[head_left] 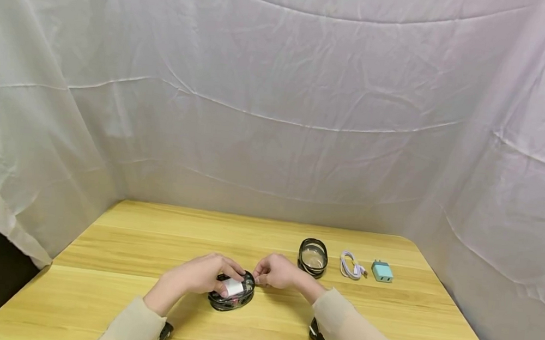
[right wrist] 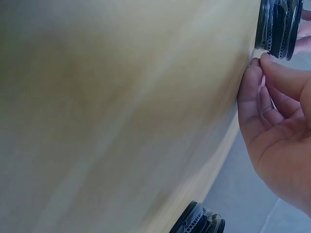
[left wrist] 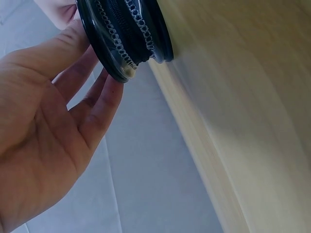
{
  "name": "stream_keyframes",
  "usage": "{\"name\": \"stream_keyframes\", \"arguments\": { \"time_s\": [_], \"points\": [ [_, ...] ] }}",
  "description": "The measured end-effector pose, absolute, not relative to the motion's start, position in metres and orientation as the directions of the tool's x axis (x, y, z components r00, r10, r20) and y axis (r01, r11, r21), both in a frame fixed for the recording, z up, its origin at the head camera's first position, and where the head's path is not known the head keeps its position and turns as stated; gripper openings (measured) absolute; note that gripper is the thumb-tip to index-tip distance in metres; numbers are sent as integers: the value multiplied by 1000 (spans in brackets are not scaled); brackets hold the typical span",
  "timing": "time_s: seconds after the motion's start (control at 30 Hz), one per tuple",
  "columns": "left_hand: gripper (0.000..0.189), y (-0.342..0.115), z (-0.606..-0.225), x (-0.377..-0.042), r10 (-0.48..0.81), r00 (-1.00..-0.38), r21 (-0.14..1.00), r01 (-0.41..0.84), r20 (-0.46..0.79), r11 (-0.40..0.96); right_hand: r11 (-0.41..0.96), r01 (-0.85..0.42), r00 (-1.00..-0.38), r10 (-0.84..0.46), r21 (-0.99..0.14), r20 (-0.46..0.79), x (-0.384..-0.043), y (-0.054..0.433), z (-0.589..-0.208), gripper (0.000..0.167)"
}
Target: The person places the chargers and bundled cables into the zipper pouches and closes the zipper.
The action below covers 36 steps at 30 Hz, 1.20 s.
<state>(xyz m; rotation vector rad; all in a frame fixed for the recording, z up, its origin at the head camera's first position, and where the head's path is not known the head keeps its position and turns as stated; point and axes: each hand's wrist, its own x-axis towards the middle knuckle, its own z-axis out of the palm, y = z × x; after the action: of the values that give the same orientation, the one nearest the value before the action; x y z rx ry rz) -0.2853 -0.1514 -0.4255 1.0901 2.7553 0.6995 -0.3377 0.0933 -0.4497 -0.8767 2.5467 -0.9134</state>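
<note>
A small round clear pouch [head_left: 235,301] with black trim and a zipper round its side sits on the table in front of me. My left hand [head_left: 200,273] grips it from the left, thumb and fingers on its upper rim around a white patch [head_left: 233,287]; whether that is a label or something inside, I cannot tell. Some reddish contents show through the clear side. At the pouch's right side, my right hand [head_left: 281,272] pinches thumb and forefinger together by the zipper [right wrist: 278,29]. The small part between those fingertips, seemingly the zipper pull, is mostly hidden.
Behind my right hand stands a second clear, black-trimmed pouch [head_left: 312,272]. To its right lie a coiled pale cable [head_left: 354,275] and a teal and grey charger plug [head_left: 382,271]. Light curtains [head_left: 273,164] enclose the wooden table [head_left: 172,237] at the back and sides.
</note>
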Motion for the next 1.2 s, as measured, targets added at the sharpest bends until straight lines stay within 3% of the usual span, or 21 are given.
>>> {"name": "stream_keyframes", "arguments": {
  "time_s": [0.4,1.2],
  "points": [
    [39,-149,-424,-284,656,-751,430,615,66,661,584,-448,-750,-658,-677,-72,-330,103,-448,8],
    [41,-154,-422,-284,677,-733,459,627,74,629,600,-408,-791,-609,-688,-62,-325,101,-447,8]
  ]
}}
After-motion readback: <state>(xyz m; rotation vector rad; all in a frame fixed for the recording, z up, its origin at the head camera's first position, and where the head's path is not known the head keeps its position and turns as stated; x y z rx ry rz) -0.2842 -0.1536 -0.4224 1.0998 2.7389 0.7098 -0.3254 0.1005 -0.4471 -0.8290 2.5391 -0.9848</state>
